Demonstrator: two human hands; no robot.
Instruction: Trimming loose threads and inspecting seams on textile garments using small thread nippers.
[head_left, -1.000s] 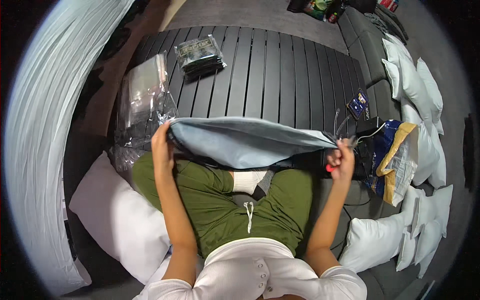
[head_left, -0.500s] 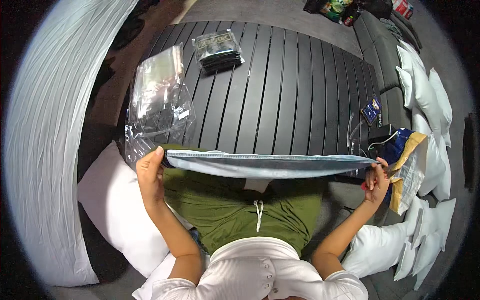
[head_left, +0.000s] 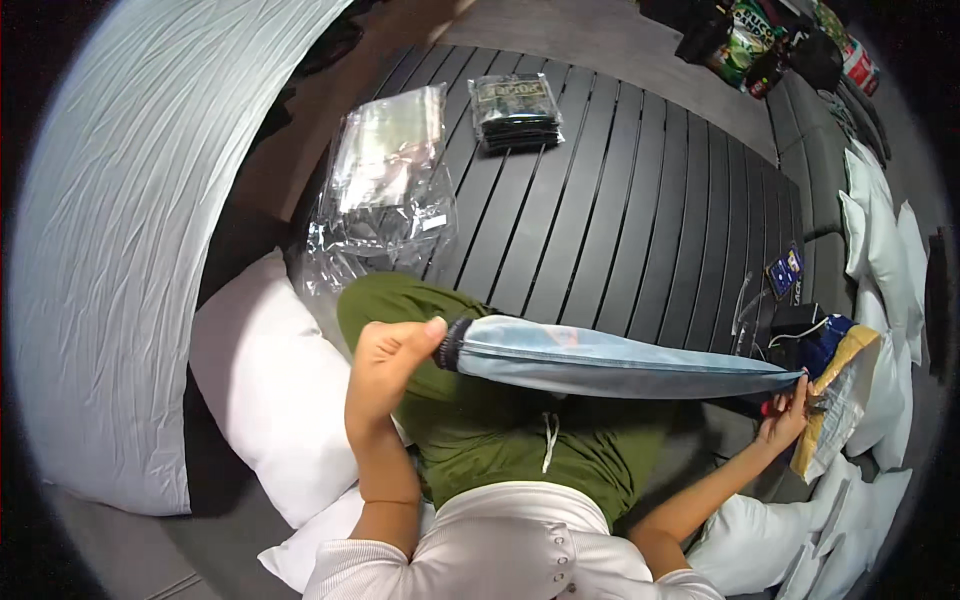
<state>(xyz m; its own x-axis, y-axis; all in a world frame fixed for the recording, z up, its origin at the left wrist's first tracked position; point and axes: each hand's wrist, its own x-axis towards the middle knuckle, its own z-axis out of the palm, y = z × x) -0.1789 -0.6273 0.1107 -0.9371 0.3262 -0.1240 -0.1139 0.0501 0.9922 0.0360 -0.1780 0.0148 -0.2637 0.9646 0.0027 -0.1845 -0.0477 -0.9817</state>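
Observation:
A long pale-blue fabric sleeve [head_left: 600,365] with a seam along its length is stretched across my lap. My left hand [head_left: 390,365] is closed, pinching it by the gathered black cuff [head_left: 453,345]. At the narrow far-right end, the fingers of my right hand [head_left: 785,420] pinch the cloth. A small red piece [head_left: 768,408] and a dark tip show at the right hand; they look like parts of a tool tucked in the palm, but its kind is unclear. Right beside that hand stands an open blue, tan and silver bag [head_left: 845,400].
Beyond my knees is a black slatted table [head_left: 590,200]. Clear plastic packaging [head_left: 390,160] lies at its left, near a stack of black packaged items [head_left: 517,110]. A card [head_left: 785,270] and a black box [head_left: 800,320] are at the right. White pillows [head_left: 280,390] flank me.
My left hand has turned and brought the black cuff into view, and the sleeve now slopes down to the right. The whole view has shifted, with the table appearing farther right.

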